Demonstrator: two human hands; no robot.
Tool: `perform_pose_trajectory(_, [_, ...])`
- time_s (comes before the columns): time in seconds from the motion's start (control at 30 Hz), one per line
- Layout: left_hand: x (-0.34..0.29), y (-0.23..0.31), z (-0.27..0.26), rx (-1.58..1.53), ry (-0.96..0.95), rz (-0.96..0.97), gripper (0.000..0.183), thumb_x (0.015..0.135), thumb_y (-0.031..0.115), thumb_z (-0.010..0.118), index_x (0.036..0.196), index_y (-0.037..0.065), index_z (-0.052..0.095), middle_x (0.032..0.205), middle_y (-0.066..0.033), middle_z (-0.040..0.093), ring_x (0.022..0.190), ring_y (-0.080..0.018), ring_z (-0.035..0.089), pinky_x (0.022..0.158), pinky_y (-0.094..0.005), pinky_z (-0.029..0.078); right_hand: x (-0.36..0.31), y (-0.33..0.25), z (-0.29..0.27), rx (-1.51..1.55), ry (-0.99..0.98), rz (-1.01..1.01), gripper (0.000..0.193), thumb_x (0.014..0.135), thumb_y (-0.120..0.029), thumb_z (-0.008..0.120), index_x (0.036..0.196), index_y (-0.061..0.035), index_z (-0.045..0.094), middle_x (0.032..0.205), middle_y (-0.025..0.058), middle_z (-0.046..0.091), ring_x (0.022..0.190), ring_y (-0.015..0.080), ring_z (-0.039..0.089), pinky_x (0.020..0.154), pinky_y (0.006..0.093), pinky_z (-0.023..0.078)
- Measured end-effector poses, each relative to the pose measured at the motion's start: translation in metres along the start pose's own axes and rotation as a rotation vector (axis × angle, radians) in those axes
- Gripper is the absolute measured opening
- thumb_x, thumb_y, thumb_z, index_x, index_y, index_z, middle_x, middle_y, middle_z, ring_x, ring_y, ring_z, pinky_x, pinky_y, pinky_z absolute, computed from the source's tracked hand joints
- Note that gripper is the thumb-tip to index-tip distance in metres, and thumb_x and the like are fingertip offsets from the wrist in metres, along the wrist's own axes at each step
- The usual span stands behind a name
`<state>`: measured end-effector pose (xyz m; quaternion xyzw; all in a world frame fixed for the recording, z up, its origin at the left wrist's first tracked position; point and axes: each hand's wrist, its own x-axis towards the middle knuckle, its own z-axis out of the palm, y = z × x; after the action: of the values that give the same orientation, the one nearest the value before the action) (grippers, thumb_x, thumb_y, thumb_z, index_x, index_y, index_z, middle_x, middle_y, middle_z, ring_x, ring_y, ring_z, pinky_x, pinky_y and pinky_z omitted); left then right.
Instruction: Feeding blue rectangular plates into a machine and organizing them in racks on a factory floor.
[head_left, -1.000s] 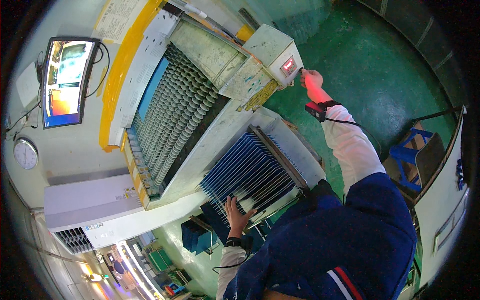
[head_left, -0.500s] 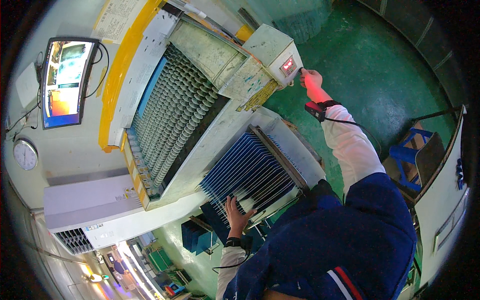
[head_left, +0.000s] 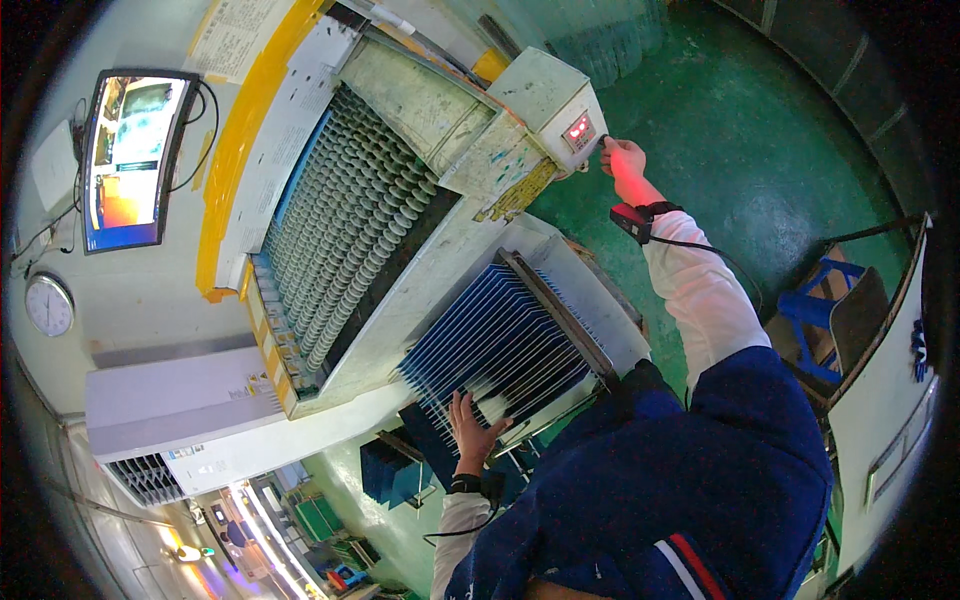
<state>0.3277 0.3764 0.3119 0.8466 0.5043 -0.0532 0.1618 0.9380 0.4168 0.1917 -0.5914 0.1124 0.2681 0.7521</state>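
Observation:
My right hand [head_left: 624,165] reaches far out to a pale control box [head_left: 550,105] with a lit red display [head_left: 577,130]. Its fingers are closed round a small dark knob [head_left: 603,142] on the box's side, and red light falls on the hand. Lower down, my left hand [head_left: 475,430] has its fingers spread at the near left edge of a rack of upright, evenly spaced blue panels [head_left: 490,320]. The fingertips rest at the panels' edges; whether they touch is hard to tell. A dark bar [head_left: 555,310] crosses the top of the rack.
A roller conveyor [head_left: 350,215] with rows of grey wheels lies beyond the rack, a blue panel [head_left: 300,180] showing along its far edge. A monitor [head_left: 138,160] and a clock [head_left: 49,304] hang on the wall. At right stands a blue-framed item [head_left: 815,310].
The blue panel on the rollers has slid toward the far left, and less of it shows. Both my hands have stayed in place.

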Motion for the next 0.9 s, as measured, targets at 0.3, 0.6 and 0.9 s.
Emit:
perform_pose_trajectory(0.3, [-0.003,-0.008,0.005,0.0,0.01,-0.03,0.107,0.062,0.056,0.089,0.147,0.01,0.042,0.162,-0.0174,0.026,0.149,-0.0429,0.022,0.121,-0.0525,0.022,-0.044,0.05,-0.007,-0.145,-0.332,0.178,0.035,0.089,-0.034,0.076,0.102,-0.0042,0.063,0.084,0.0035,0.065,0.067,0.0128,0.061,0.056,0.0267,0.049])
perform_pose_trajectory(0.6, [-0.005,0.006,-0.006,-0.063,0.026,-0.08,0.108,0.059,0.05,0.092,0.148,0.017,0.041,0.164,-0.0151,0.023,0.15,-0.0428,0.02,0.115,-0.0606,0.028,-0.156,0.091,0.023,-0.606,-0.751,0.195,0.032,0.092,-0.035,0.072,0.107,-0.0077,0.066,0.09,0.0021,0.068,0.075,0.0135,0.064,0.067,0.0296,0.052])
perform_pose_trajectory(0.9, [-0.017,0.0,0.001,-0.137,0.115,-0.089,0.105,0.059,0.052,0.09,0.148,0.02,0.045,0.164,-0.0126,0.025,0.15,-0.0433,0.019,0.117,-0.0594,0.024,-0.325,0.097,0.036,-0.855,-1.353,-0.26,0.022,0.091,-0.024,0.072,0.1,-0.0041,0.071,0.081,0.0062,0.069,0.073,0.0138,0.062,0.067,0.0325,0.05])
